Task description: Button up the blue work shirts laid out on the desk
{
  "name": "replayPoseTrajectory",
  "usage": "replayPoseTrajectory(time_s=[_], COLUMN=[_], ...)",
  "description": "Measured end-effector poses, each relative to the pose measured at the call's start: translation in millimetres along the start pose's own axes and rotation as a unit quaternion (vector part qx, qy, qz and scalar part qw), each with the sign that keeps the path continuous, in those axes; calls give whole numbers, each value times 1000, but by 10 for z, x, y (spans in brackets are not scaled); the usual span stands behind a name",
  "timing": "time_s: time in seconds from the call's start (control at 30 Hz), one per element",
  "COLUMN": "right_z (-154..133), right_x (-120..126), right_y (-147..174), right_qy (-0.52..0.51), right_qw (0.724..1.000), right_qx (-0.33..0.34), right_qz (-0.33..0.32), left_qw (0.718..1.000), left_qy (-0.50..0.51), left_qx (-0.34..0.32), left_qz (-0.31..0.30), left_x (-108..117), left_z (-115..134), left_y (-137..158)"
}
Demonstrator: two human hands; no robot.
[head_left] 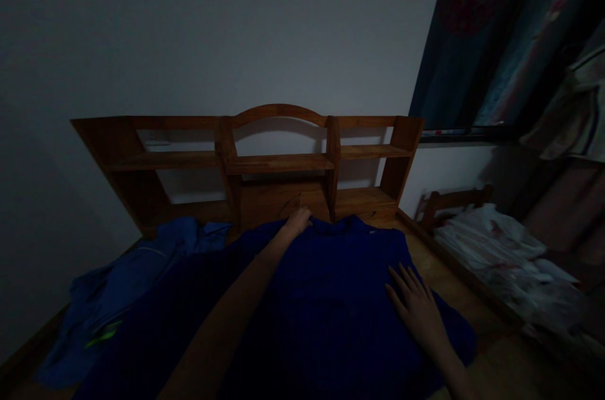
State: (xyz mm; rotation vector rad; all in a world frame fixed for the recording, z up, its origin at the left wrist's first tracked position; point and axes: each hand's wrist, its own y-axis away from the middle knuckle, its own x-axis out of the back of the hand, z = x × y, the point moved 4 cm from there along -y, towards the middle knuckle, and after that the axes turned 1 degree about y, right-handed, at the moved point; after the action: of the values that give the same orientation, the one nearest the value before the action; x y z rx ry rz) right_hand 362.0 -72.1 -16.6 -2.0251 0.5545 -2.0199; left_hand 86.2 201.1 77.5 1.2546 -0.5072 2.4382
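Well, from where I stand the dark blue garment (340, 286) lies spread across the wooden surface (428, 255), its collar towards the wooden shelf unit (281, 164); the left hand (299, 222) reaches up to the collar edge, fingers curled over, though I cannot tell whether they pinch the cloth; the right hand (416, 300) rests on the garment's right side, palm down, fingers spread apart; a small pale mark (373, 232) shows near the collar; to the left lies a lighter blue garment (174, 252) with a yellow-green patch (104, 332); off to the right, white plastic bags (491, 236) sit heaped, dim in this poor light.
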Motion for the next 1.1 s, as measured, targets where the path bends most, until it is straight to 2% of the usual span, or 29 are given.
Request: replayPoseTrajectory(time_s=[0.1,0.17,0.27,0.37,0.57,0.63,0.73,0.8,0.87,1.0,1.1], right_z=[6,16,34,44,29,25,27,30,31,26,10], right_x=[-2,-11,-23,-20,7,18,31,38,42,75,114], right_y=[1,-2,-9,-18,-15,-8,3,9,14,20,23], right_qy=[-11,-19,-33,-45,-56,-57,-59,-59,-62,-69,-71], right_qw=[1000,1000,999,999,998,998,998,998,998,997,997], right_qx=[1,3,1,-10,-12,-10,-8,-6,-5,-9,-15], right_qz=[8,12,16,22,21,19,21,27,29,26,22], left_qw=[993,978,938,883,782,761,740,734,741,785,818], left_qy=[101,180,313,435,599,629,653,653,641,588,537], left_qx=[57,101,150,173,169,156,130,113,102,99,103], left_qz=[5,6,-1,-6,-9,21,100,148,171,169,180], left_x=[79,121,112,27,-58,-19,16,-19,-101,-254,-248], left_z=[-108,-180,-251,-264,-174,-123,-43,-3,9,-64,-125], left_y=[-90,-131,-131,-47,112,59,-85,-164,-198,-132,-21])
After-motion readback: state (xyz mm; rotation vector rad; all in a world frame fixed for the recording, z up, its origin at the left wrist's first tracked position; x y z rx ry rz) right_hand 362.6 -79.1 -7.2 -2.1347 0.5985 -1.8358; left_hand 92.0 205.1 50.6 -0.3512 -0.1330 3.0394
